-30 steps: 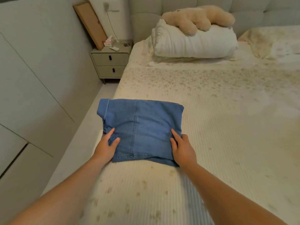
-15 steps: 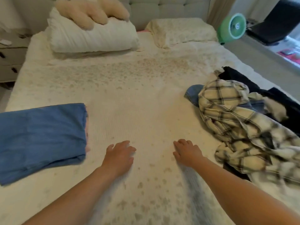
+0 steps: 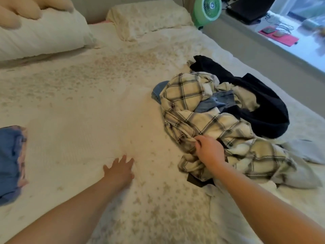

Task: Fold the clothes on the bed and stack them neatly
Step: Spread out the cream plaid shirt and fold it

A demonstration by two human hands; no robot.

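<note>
1. Right hand (image 3: 209, 150): yours, reached out to the near edge of the clothes pile. Fingers curled, pinching a fold of the plaid shirt (image 3: 207, 120); the thumb side is hidden by bunched cloth.

2. Left hand (image 3: 120, 169): yours, flat on the bed (image 3: 84, 106), fingers straight and spread, holding nothing. It lies well apart from the pile and from the folded item at the left.

3. Plaid shirt: cream with dark checks, crumpled, unfolded. It sits on top of the pile on the right half of the bed, draped over the other garments and trailing toward you.

4. Denim piece (image 3: 213, 103): blue, mostly buried under the shirt; a patch shows through the middle and a rounded edge sticks out at the pile's far left side.

5. Black garment (image 3: 260, 104): heaped on the far right side of the pile, touching the shirt.

6. Pale grey cloth (image 3: 302, 152): loose, at the pile's right edge, partly under the shirt.

7. Folded jeans (image 3: 10, 161): blue, lying at the left margin, cut off by the frame and blurred.

8. Pillows: one white (image 3: 44, 36) at the head of the bed on the left, with a cream plush toy (image 3: 21, 9) on it; one patterned (image 3: 149, 16) to its right.

9. Green fan (image 3: 206, 9): standing beyond the bed's far right corner.

10. Laptop (image 3: 249, 7): dark, on the sill by the window.
</note>
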